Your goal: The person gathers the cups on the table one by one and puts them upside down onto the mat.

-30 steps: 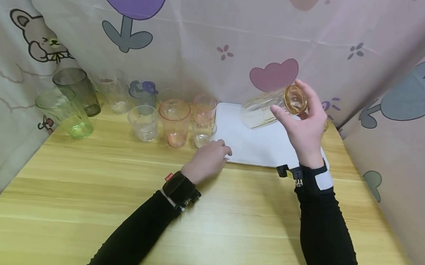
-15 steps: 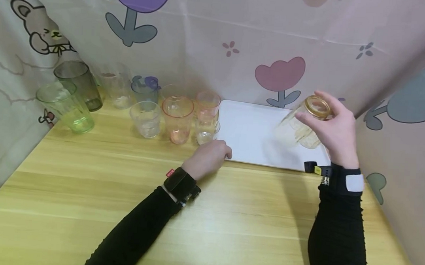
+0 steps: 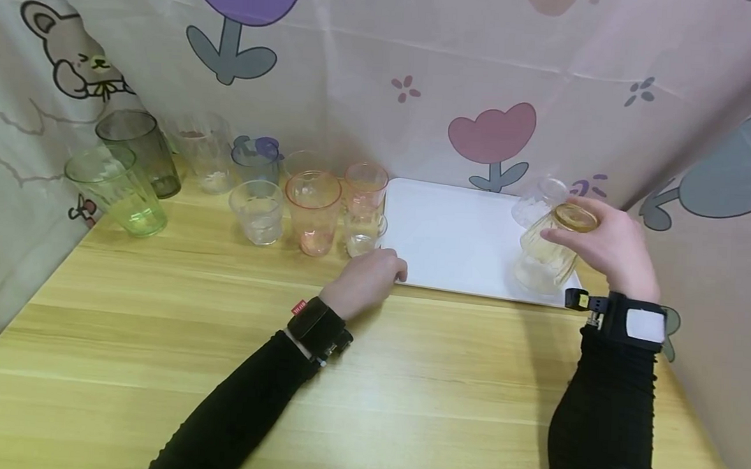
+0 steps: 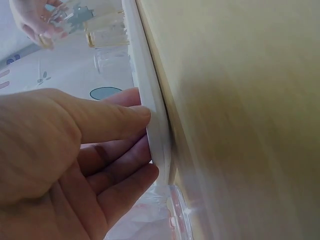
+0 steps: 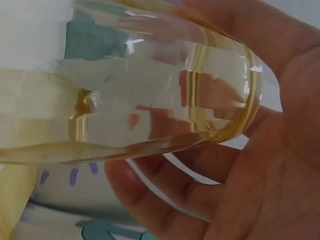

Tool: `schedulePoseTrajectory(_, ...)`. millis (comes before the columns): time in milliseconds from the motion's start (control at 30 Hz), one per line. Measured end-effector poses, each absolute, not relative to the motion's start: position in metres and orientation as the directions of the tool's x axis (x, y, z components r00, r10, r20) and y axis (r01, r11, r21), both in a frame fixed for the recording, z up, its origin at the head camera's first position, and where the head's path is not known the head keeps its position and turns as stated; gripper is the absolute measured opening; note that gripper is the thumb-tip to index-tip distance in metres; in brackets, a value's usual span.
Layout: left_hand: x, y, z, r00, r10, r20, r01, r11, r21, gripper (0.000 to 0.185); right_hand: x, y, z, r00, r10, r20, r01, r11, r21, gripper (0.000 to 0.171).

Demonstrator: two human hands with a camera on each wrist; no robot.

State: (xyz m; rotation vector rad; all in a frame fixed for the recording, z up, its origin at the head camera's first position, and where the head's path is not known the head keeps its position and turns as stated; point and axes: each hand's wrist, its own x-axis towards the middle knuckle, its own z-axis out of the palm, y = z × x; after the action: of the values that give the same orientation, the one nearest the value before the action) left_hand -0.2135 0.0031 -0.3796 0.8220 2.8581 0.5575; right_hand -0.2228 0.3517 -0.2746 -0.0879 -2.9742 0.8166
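Crowding the tray's point(image 3: 451, 238) left edge: assorted tumblers point(image 3: 313, 211).

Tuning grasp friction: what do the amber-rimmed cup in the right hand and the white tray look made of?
Amber-rimmed cup: clear glass or hard plastic, cannot tell which; glossy, ribbed wall, the right hand shows through it. White tray: likely plastic, smooth, evenly white, with a thin raised rim that the left hand touches.
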Motion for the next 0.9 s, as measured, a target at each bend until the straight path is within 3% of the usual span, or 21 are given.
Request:
schedulePoseTrajectory(367,-0.213,0.001,-0.38,-0.849,0.528,-0.009,0.483,0.782,0.394,0.04,-0.219,0.376,-0.279,-0.99,0.141,-0.004,0.128,0.891,-0.435,0.093)
schedulePoseTrajectory(900,-0.212,0.003,-0.38,-0.855,0.519,-0.012,0.472,0.787,0.397,0.039,-0.216,0.388,-0.283,-0.987,0.156,-0.038,0.157,0.881,-0.447,0.095)
